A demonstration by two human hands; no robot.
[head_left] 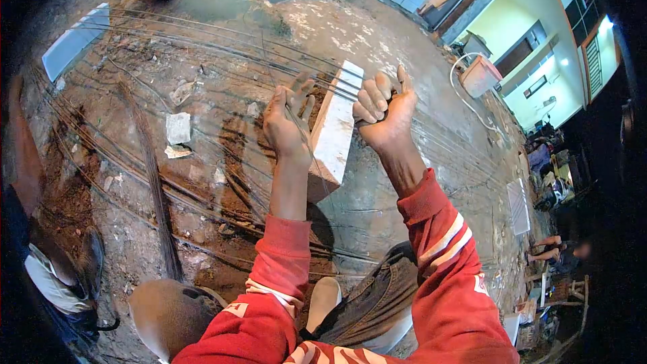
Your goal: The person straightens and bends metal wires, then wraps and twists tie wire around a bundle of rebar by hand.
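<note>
Over the near side of a long white block (340,118), my left hand (288,125) is raised with its fingers bent and apart. Thin wire-like lines pass close to its fingers. My right hand (385,108) is closed in a fist beyond the block's right side, one finger pointing up. A small dark bit shows under its curled fingers; I cannot tell what it is. Long thin metal rods (256,59) run across the block's far end, past both hands. A bundle of thin wires (149,175) lies on the ground to the left.
Another white block (75,40) supports the rods at far left. Stone pieces (178,128) lie on the dirt. A person's arm (27,155) and foot are at the left edge. A pink bucket (480,76) stands near the lit house; another person (563,254) sits at far right.
</note>
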